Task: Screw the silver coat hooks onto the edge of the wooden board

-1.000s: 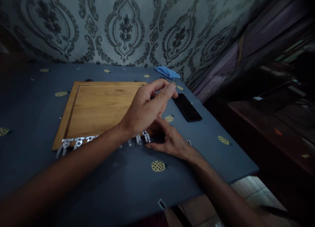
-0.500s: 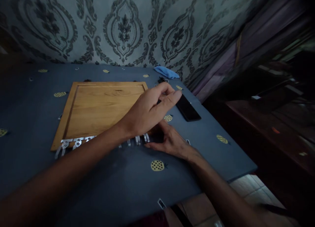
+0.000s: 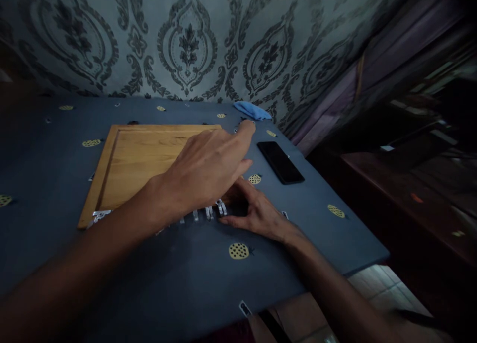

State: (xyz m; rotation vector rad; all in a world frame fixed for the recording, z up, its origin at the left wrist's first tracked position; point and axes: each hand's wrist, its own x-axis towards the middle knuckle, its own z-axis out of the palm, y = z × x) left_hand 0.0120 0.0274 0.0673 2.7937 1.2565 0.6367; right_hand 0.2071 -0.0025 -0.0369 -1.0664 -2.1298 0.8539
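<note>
A framed wooden board [image 3: 145,164] lies flat on the blue tablecloth. Small metal clips or brackets [image 3: 209,212] line its near edge, partly covered by my left forearm. My left hand [image 3: 206,167] is over the board's right side, back of the hand up, with its index finger stretched forward and the thumb apart. Its other fingers are hidden and I see nothing held in it. At the near right corner, my right hand [image 3: 259,211] holds the board between thumb and fingers, the thumb beside the last bracket. Its fingertips are partly hidden.
A black phone [image 3: 281,163] lies right of the board. Behind it are a folded blue cloth [image 3: 252,110] and a small dark item mostly hidden by my left hand. A patterned wall [image 3: 186,40] rises at the back, and the table ends at the right.
My left hand has moved left and a little nearer, its thumb and index finger parting from a pinch. More of the phone shows. My right hand stays at the board's corner.
</note>
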